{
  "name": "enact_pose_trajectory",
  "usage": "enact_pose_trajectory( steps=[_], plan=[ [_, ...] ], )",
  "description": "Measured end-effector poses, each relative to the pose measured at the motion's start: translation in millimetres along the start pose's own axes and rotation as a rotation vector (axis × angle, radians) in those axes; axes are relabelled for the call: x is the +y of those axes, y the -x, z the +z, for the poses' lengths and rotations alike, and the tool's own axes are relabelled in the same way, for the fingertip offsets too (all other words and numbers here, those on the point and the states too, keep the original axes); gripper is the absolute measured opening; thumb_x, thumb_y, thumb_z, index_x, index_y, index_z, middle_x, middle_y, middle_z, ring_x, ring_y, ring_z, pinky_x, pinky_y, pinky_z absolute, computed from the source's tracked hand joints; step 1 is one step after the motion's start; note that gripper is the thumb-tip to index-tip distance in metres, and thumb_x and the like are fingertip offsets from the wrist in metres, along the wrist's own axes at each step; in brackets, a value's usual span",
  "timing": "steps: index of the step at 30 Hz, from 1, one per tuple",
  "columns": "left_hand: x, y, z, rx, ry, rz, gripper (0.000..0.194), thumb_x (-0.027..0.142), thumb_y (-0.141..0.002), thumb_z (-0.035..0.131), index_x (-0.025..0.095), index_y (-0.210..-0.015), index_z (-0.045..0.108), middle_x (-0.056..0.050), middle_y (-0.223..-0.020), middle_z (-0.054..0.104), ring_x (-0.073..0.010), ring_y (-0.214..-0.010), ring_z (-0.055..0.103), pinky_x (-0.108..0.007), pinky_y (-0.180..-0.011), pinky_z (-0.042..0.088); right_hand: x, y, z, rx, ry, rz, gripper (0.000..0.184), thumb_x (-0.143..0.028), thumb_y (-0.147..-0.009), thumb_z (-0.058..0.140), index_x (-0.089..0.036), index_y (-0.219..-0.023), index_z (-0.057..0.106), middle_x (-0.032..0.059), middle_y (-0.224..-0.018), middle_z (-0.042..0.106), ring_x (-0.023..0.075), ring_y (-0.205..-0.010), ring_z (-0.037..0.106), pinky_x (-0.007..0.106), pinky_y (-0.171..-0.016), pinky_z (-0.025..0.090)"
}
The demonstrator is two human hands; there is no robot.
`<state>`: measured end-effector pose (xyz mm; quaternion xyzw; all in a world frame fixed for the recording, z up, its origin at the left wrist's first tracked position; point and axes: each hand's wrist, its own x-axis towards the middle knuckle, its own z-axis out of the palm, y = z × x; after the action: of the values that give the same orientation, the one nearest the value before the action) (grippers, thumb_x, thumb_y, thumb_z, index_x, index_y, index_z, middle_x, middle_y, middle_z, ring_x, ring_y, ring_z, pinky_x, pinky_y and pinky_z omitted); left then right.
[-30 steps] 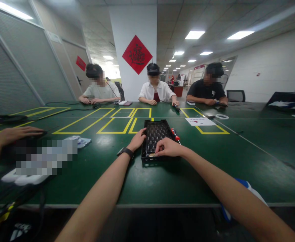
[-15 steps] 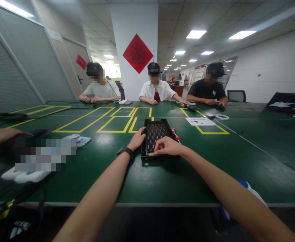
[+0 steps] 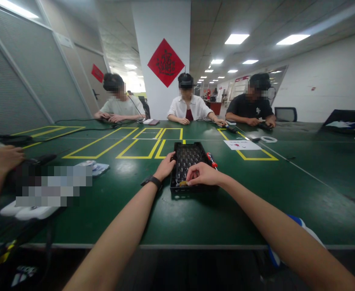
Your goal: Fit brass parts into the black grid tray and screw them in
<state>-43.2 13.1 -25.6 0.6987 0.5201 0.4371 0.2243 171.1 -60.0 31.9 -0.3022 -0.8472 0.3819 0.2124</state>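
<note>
A black tray-like case lies in front of me on the green table, its inside filled with rows of small shiny metallic shapes. My left hand holds the case's left wall, thumb and fingers closed at the edge. My right hand reaches over the near part of the case with the fingertips pinched together. At those fingertips, close to the near wall, is a small yellowish piece; its exact kind is too small to make out. Beside the right wall lies a red-handled screwdriver, partly behind my right hand.
Yellow tape outlines mark the green table. A white paper and a white ring lie farther right. Another person's hand works at the far left, near white objects. Several people sit opposite.
My right hand has shifted only slightly, and more of the yellowish piece shows. My left hand keeps its hold on the case. At far left, the other person's hand has moved a little.
</note>
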Motion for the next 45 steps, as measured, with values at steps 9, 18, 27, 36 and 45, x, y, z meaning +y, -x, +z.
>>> enact_pose_trajectory(
  steps=[9,18,27,36,45],
  plan=[
    [0.7,-0.8,-0.8,0.001,0.000,0.007,0.056,0.016,-0.073,0.043,0.012,-0.129,0.043,-0.009,-0.130,0.051,-0.0209,-0.119,0.047,-0.034,-0.103,0.035,-1.7,0.6,1.5,-0.023,-0.021,0.039,0.030,-0.032,-0.061,0.072,-0.011,-0.081,0.068,0.0028,-0.067,0.064,0.0091,-0.059,0.056,0.019,-0.054,0.042],
    [-3.7,-1.7,1.1,0.036,-0.002,-0.030,0.055,0.016,-0.073,0.044,0.011,-0.128,0.045,-0.011,-0.129,0.052,-0.0202,-0.118,0.048,-0.033,-0.104,0.035,-4.9,0.4,1.6,-0.036,-0.056,0.047,0.030,-0.033,-0.063,0.071,-0.010,-0.082,0.066,0.0012,-0.060,0.061,0.0087,-0.054,0.055,0.019,-0.052,0.043],
    [-2.8,-2.0,0.7,0.048,-0.040,-0.023,0.051,0.016,-0.073,0.045,0.011,-0.123,0.051,-0.009,-0.126,0.055,-0.0201,-0.116,0.050,-0.032,-0.103,0.035,-2.7,-0.2,1.8,-0.018,-0.016,0.000,0.032,-0.035,-0.062,0.072,-0.010,-0.081,0.067,0.0022,-0.066,0.063,0.0083,-0.057,0.054,0.019,-0.054,0.042],
    [-0.4,-1.2,-0.3,0.043,-0.069,-0.029,0.051,0.017,-0.073,0.046,0.011,-0.124,0.051,-0.009,-0.128,0.054,-0.0209,-0.118,0.049,-0.032,-0.104,0.034,-1.5,0.2,0.7,-0.025,-0.052,0.025,0.033,-0.032,-0.060,0.073,-0.010,-0.084,0.067,0.0041,-0.072,0.066,0.0101,-0.063,0.058,0.020,-0.057,0.044],
    [-5.6,-2.8,1.7,0.050,-0.068,-0.039,0.053,0.018,-0.074,0.046,0.010,-0.126,0.049,-0.011,-0.129,0.052,-0.0211,-0.118,0.049,-0.033,-0.104,0.034,-1.2,0.2,1.0,-0.028,-0.074,0.054,0.032,-0.034,-0.061,0.073,-0.010,-0.082,0.066,0.0033,-0.067,0.064,0.0100,-0.061,0.058,0.020,-0.055,0.044]
  ],
)
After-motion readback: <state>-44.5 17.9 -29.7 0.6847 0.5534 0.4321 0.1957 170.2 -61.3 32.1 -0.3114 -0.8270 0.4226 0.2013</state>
